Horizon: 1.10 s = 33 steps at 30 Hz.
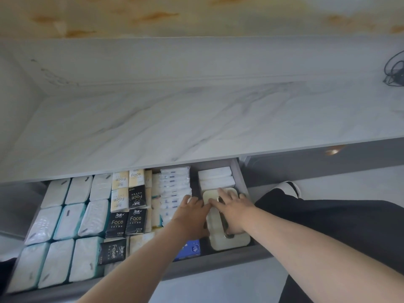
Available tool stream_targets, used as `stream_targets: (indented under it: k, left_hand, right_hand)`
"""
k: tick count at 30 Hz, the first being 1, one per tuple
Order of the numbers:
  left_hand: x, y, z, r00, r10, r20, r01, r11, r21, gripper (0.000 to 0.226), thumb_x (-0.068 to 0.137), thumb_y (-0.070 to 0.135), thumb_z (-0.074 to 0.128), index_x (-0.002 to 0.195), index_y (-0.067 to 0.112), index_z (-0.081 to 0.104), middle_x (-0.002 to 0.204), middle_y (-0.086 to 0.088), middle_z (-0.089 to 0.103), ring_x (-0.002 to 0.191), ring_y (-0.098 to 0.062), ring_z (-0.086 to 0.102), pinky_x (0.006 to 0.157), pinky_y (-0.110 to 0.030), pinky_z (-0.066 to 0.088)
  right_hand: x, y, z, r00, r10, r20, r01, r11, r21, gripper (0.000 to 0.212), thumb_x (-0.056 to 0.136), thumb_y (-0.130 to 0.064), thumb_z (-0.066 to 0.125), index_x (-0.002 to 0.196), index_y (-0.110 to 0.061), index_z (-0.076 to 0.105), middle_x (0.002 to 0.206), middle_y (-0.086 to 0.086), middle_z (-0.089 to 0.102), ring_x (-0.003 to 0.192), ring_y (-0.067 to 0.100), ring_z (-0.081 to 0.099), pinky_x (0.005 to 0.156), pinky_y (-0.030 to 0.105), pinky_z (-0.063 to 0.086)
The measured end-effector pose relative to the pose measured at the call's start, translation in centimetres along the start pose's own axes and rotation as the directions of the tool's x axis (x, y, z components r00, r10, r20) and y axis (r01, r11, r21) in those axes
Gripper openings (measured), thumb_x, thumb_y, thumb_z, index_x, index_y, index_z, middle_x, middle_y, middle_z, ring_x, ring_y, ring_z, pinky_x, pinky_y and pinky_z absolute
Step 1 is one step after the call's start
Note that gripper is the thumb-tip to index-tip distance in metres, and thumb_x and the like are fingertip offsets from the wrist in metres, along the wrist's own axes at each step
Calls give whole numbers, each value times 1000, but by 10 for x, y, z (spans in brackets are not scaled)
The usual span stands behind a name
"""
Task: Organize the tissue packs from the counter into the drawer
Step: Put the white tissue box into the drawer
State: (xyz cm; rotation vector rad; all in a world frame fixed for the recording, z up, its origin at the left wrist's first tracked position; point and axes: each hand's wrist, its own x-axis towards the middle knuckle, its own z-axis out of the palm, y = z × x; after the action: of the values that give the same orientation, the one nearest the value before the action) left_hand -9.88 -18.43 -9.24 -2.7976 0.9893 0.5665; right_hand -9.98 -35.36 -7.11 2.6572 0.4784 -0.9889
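- Open drawer [218, 266] below marble counter [196, 127]; no packs visible on the counter, only a black cable [395, 71] at far right.
- Tissue packs [72, 221] already in the drawer: white soft packs in rows at left, black and cream "Face" packs [135, 221] in the middle, slim white packs stacked beside them, a blue pack [192, 250] near the front wall.
- Right compartment: cream tissue box [229, 241] with a slot in its lid, two white packs [215, 173] just behind it.
- Right hand [231, 208]: flat on the box lid, fingers spread and straight, gripping nothing.
- Left hand [192, 213]: against the box's left edge, thumb out; unclear whether fingers hook round the edge.
- Judged step: seating or squaring the box in its compartment, task apparently near done.
- Handling, judged: box stiff and light, smooth lid likely slippery under flat palms; best held by its long sides.
- Soft packs: light, squashy, film-wrapped; better pinched across the short sides than pressed from above.
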Motion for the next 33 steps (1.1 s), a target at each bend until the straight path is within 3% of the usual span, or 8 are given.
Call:
stream_targets:
  k: [6,9,12,14,17,20,24,33]
  left_hand:
    - [-2,1,6,999,39,20,-38,999,-29,93,88,60,54,157,21,6,156,-9,29,149,-27,12,119,-52,-6]
    - [-9,-2,1,999,39,14,-38,996,-76,80,92,55,52,156,22,17,160,-6,21,150,-26,3,118,-48,-11]
    - [-24,-8,-10,998,10,-59,-19,989,-145,68,93,49,52,152,23,29,161,-4,17,149,-25,3,120,-45,1]
    - [-38,-16,-15,994,0,-106,-23,976,-215,60,93,51,52,146,27,40,155,2,29,143,-21,16,118,-41,16]
    - [-67,-29,-20,995,23,-94,-53,944,-325,62,84,64,56,138,35,49,141,11,42,130,-13,29,111,-38,30]
    - [-94,-39,-17,996,73,48,-53,942,-333,93,65,82,62,142,34,43,140,13,37,129,-11,27,111,-37,31]
    - [-110,-41,-13,976,69,205,-1,949,-316,109,57,78,71,148,31,34,146,12,28,136,-13,21,113,-44,32]
    - [-105,-43,-11,1000,16,11,-12,959,-284,91,64,74,68,140,31,45,139,11,43,127,-12,33,109,-38,35]
  right_hand:
    - [3,9,0,1000,8,16,-8,1000,1,100,83,-16,67,155,-41,3,165,9,-17,150,38,10,119,49,25]
    - [-2,4,-6,1000,3,5,-3,1000,27,88,85,-19,64,155,-36,13,165,12,-8,147,39,20,116,50,30]
    - [-12,-5,-20,997,-35,-63,39,997,72,68,88,-22,58,151,-26,31,157,14,19,136,37,38,108,46,38]
    - [-20,-14,-31,992,-76,-105,90,986,140,58,90,-24,55,146,-24,40,145,10,37,128,34,45,103,45,41]
    - [-37,-30,-45,983,-155,-102,175,957,231,49,89,-47,54,134,-28,53,130,3,52,119,29,53,95,42,47]
    - [-52,-48,-45,970,-242,6,228,923,310,71,78,-75,54,134,-31,53,128,-3,53,116,22,53,93,39,47]
    - [-60,-62,-29,946,-324,4,323,944,63,96,67,-82,61,144,-29,42,138,-2,48,122,24,50,102,44,42]
    - [-52,-52,-34,946,-298,-128,301,954,0,94,66,-85,58,139,-27,50,132,-4,52,118,23,53,98,46,41]
